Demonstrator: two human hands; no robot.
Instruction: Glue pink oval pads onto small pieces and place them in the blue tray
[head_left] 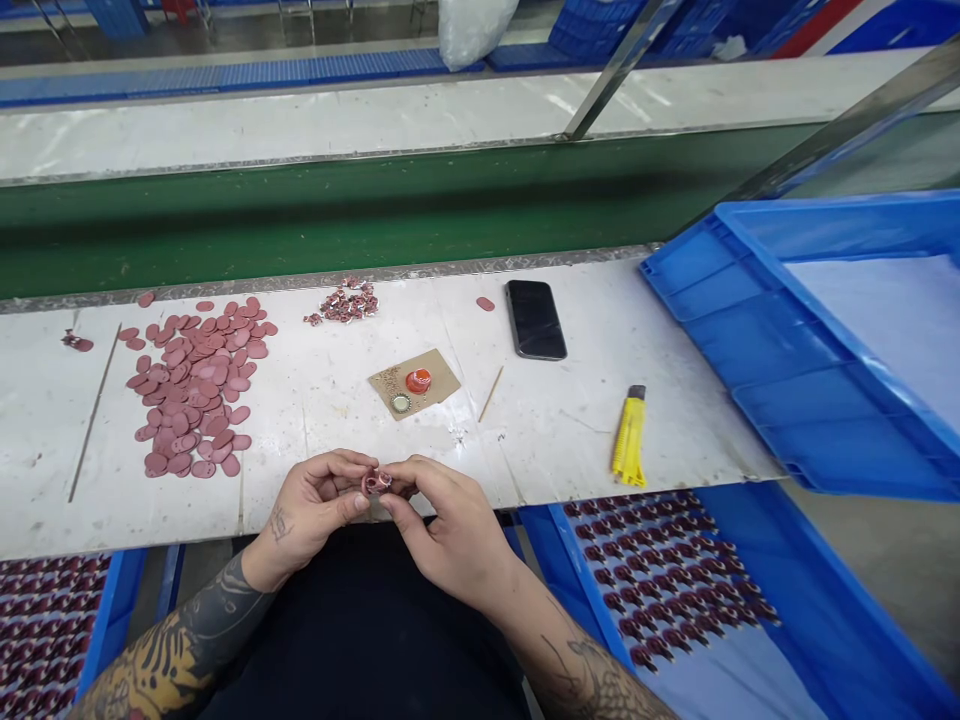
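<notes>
A: What was between the hands?

B: A small pink piece (376, 483), too small to read in detail. It was held up at the middle of the body, just over the near edge of the desk (525, 445).

A: And how were the hands?

B: Together. The left hand (311, 503) and the right hand (452, 527) met at the fingertips, both pinching the piece.

A: What lay closest to them?

B: Straight ahead of the hands was a cardboard square (427, 380) carrying a red cap (418, 381) and a metal bottle cap (400, 403). A wooden stick (491, 393) lay just beyond the right hand's side of the cardboard.

A: Further out?

B: Ahead of the left hand was a loose heap of pink oval pieces (191, 385), with a thin rod (94, 415) beside it. A smaller cluster of pink-and-silver pieces (346, 302) sat further ahead. To the right were a smartphone (535, 320) and a yellow utility knife (630, 437).

A: Anything past the desk?

B: A blue plastic tray (780, 330) rested at the far right. Two more blue trays (577, 580) below the desk, one beside each hand, held rows of dark red pieces. A green conveyor belt (300, 225) ran beyond the desk.
</notes>
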